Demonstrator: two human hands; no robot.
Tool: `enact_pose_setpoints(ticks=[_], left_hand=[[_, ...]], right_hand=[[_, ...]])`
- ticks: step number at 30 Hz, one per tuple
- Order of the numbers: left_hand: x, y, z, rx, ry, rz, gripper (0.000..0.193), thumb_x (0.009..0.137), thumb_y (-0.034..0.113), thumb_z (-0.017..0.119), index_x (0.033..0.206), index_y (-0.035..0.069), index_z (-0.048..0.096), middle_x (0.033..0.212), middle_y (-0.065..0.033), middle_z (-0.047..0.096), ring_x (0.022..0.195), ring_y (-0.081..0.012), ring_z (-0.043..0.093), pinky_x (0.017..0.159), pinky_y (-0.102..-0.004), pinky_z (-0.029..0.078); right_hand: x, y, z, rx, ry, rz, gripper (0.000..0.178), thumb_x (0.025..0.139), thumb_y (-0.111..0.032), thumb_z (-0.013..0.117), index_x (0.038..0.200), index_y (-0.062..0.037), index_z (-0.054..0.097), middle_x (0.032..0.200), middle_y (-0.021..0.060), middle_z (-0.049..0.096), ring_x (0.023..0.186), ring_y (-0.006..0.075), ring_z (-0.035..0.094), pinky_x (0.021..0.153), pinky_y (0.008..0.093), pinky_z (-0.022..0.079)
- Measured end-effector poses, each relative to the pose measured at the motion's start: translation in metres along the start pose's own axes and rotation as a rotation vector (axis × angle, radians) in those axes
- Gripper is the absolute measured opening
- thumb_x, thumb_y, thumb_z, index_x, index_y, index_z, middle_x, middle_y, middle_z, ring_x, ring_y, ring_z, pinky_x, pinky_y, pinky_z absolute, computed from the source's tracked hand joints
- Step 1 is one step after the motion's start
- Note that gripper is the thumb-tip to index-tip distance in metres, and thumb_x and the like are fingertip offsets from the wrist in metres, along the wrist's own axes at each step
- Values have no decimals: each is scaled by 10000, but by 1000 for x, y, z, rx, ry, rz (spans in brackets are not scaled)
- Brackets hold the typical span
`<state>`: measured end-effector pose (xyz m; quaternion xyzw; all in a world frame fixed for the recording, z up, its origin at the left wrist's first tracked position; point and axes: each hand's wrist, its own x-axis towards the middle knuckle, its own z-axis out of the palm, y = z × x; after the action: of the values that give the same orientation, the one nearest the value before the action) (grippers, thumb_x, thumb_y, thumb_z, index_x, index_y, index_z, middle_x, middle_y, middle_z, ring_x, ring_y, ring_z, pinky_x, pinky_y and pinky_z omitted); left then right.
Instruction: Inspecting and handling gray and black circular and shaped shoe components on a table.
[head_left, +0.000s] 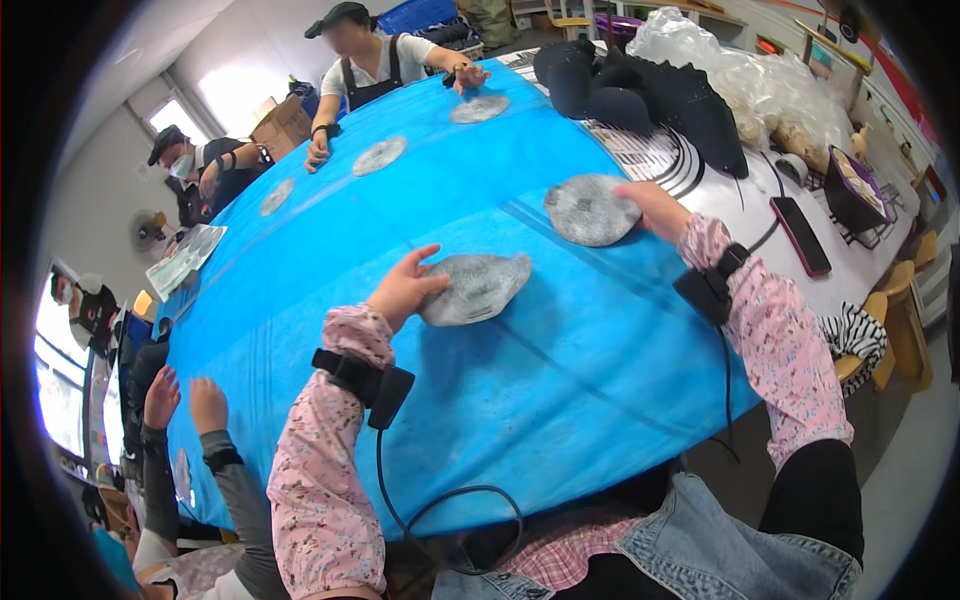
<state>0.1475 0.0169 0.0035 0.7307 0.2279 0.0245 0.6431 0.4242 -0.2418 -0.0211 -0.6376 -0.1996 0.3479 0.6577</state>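
Two hands (402, 290) (657, 208), apart, each grip a grey disc (478, 290) (592, 210) by its edge; bare blue cloth (580, 355) lies toward the body.

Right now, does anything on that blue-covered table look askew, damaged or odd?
One thing: the left grey disc at the left hand looks tilted and bent, its outline uneven, while the right grey disc at the right hand looks flatter and rounder.

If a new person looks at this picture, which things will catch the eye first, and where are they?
Probably first the bright blue sheet across the middle. On it, the left hand has its thumb at the edge of one grey disc, and the right hand touches another disc farther right. At the upper right, a bulky black thing lies near clear plastic.
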Motion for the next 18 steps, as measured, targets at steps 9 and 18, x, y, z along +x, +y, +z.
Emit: enact_pose_setpoints(ticks=[9, 18], left_hand=[[-18, -25, -19, 132, 152, -58, 593, 799, 199, 612, 1322, 166, 336, 1196, -100, 456, 995, -205, 523, 780, -340, 488], [-53, -64, -13, -130, 321, 231, 562, 831, 288, 597, 1298, 96, 351, 1230, -152, 403, 990, -201, 495, 804, -309, 436]], right_hand=[[-36, -31, 50, -119, -182, -327, 518, 718, 38, 437, 1223, -73, 467, 1177, 73, 481, 996, 163, 534, 849, 308, 459], [40, -9, 98, -323, -182, -234, 511, 797, -92, 502, 1291, -58, 374, 1125, 59, 519, 818, 149, 555, 676, 283, 478]])
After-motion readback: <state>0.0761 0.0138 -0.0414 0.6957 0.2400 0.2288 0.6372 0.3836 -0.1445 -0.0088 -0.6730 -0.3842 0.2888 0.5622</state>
